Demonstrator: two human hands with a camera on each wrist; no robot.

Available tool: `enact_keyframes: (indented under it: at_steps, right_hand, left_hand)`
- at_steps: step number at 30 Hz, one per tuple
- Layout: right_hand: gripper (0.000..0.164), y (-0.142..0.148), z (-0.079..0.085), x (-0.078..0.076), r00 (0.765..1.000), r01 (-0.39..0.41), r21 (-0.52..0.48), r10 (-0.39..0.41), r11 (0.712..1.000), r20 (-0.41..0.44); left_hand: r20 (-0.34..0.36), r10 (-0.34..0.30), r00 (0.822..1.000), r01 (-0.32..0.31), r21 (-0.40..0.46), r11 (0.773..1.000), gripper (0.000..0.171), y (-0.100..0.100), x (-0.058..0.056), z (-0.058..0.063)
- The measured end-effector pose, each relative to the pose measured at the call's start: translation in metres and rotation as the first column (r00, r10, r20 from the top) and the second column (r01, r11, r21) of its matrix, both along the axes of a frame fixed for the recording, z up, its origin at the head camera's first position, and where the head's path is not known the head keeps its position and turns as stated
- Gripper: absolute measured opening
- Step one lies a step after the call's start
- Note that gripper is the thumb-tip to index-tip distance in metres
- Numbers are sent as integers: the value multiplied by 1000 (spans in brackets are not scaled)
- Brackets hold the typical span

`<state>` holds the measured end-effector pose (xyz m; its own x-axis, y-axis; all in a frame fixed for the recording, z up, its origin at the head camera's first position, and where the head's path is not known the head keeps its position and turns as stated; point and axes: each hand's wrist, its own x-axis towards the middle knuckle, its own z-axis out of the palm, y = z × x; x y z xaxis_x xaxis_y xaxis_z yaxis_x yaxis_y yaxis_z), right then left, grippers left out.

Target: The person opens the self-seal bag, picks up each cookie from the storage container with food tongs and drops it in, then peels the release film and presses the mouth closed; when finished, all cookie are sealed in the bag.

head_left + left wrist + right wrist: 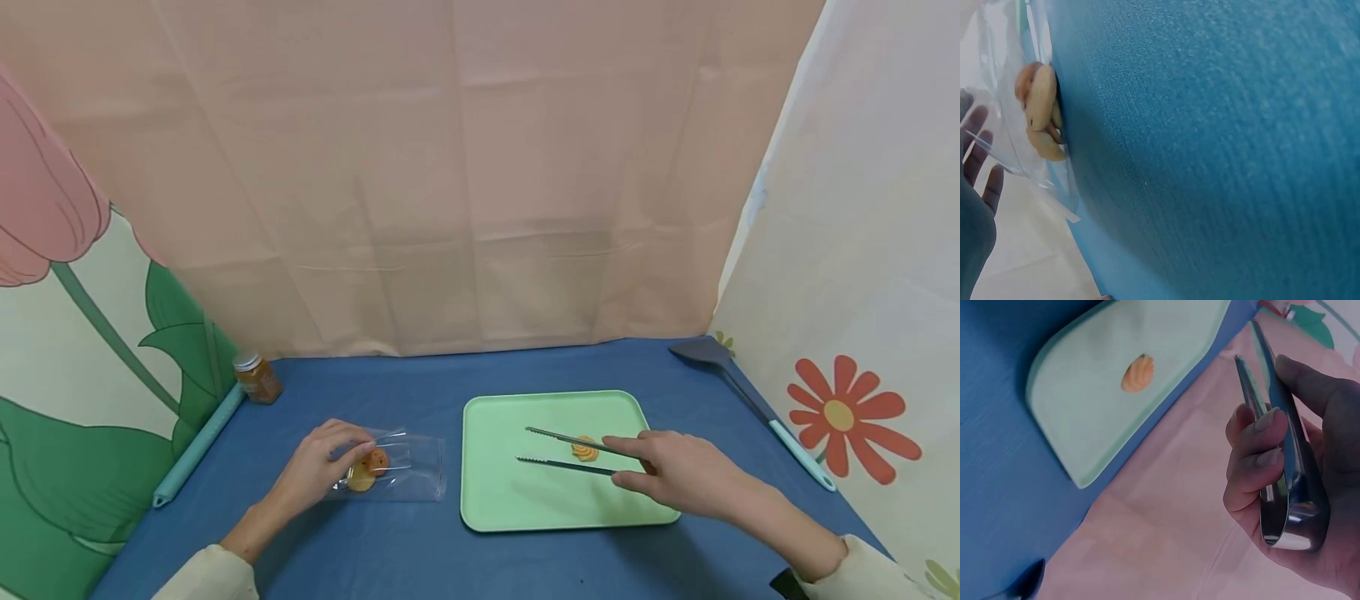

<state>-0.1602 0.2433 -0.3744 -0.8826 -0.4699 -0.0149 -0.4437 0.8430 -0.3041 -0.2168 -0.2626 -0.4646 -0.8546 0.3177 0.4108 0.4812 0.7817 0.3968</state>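
My left hand (324,460) holds the mouth end of a clear plastic bag (426,468) lying on the blue cloth. Several cookies (1041,100), some yellow and some orange-brown, are inside the bag. Through the film in the left wrist view, fingers (976,140) show spread apart. My right hand (675,471) grips metal tongs (1300,500), whose arms stand apart with nothing pinched between the tips. Beneath them, on the light green tray (525,508), lies one swirled orange cookie (1139,374), partly behind a tong arm in the head view.
A jar (258,382) with a silver lid stands at the back left, near a light blue rod-like tool (198,450). At the right edge lies a dark spatula (738,392) with a pale blue handle. Cloth hangings stand behind and at both sides.
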Motion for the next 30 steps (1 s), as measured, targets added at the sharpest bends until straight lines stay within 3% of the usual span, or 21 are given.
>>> enact_keyframes:
  at_steps: [15, 30]
  right_hand:
    - [59, 32, -8, 0, 981, 159, 89, -168, 983, 95]
    - [64, 54, -17, -8, 964, 184, 72, -194, 980, 182]
  left_hand:
    - [-8, 5, 1000, -5, -2, 1000, 10, 1, 0, -1]
    - [-28, -15, 999, 15, 5, 1000, 10, 1, -3, -4]
